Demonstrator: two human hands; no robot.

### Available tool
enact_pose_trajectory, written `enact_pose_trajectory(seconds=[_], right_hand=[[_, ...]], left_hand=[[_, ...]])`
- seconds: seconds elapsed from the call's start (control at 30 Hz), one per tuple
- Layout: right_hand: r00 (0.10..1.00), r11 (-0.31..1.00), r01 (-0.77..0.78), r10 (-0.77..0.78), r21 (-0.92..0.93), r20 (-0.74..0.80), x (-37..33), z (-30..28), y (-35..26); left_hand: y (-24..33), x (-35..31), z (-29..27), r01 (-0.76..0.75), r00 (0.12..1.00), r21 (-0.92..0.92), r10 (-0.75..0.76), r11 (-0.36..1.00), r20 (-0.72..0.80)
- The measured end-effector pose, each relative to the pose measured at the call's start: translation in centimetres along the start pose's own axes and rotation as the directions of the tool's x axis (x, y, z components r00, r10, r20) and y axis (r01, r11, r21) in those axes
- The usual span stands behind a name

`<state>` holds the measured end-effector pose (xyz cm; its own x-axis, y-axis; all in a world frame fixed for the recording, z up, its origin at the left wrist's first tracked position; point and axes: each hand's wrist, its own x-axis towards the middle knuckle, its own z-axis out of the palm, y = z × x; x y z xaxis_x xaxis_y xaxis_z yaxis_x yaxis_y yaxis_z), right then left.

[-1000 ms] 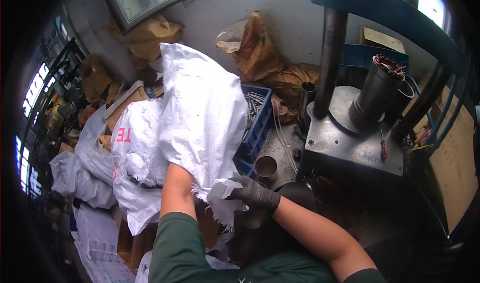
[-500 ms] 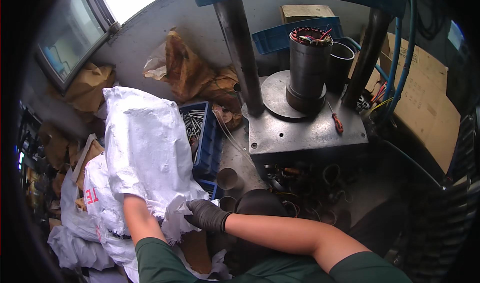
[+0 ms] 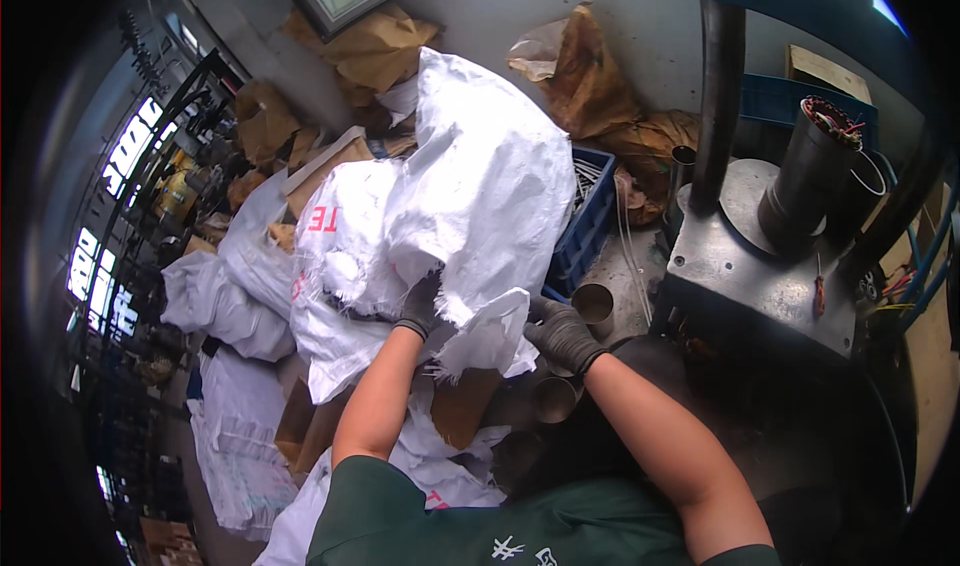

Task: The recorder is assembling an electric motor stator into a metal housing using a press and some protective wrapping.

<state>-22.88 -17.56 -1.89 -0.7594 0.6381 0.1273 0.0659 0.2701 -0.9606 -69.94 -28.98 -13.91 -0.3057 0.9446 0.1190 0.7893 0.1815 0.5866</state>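
A white woven sack (image 3: 490, 176) with a frayed mouth stands up in front of me, its mouth turned toward my body. My right hand (image 3: 562, 334), in a dark glove, pinches the right side of the frayed edge. My left hand (image 3: 422, 304), gloved too, is at the left side of the mouth, its fingers hidden by the sack's cloth. What the sack holds is out of sight. Another white sack (image 3: 345, 226) with red print lies against it on the left.
A blue crate (image 3: 590, 231) of metal rods stands behind the sack. To the right is a press with a steel bed (image 3: 760, 266), bearing a dark metal cylinder (image 3: 805, 186) with wires and a screwdriver (image 3: 819, 291). Metal rings (image 3: 594, 306) stand near my right hand. More white sacks (image 3: 235, 296) lie left.
The view has swung left. My left hand has come out of the sack as far as the wrist and glove. My right hand still grips the frayed edge.
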Motion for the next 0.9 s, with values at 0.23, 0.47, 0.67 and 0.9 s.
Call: enact_pose_trajectory(seconds=[0.23, 0.47, 0.67, 0.9], right_hand=[[0.991, 0.994, -0.087, 0.08, -0.065, -0.107, -0.7, -2.4, 4.0], [0.985, 0.988, -0.153, 0.154, 0.014, -0.074, -1.3, -3.2, 4.5], [0.989, 0.988, -0.141, 0.143, 0.064, -0.039, -1.6, -3.9, 5.5], [0.987, 0.993, -0.11, 0.115, 0.052, -0.108, -2.3, -5.0, 3.5]], left_hand=[[13.2, 1.5, 4.0, -0.356, 0.931, 0.695, 0.302, 0.625, 0.206], [19.8, 9.8, 9.6, -0.333, 0.924, 0.631, 0.376, 0.701, 0.07], [21.6, 14.7, 11.6, -0.338, 0.905, 0.547, 0.423, 0.766, -0.033], [15.6, 10.0, 10.3, -0.294, 0.907, 0.45, 0.395, 0.843, -0.148]])
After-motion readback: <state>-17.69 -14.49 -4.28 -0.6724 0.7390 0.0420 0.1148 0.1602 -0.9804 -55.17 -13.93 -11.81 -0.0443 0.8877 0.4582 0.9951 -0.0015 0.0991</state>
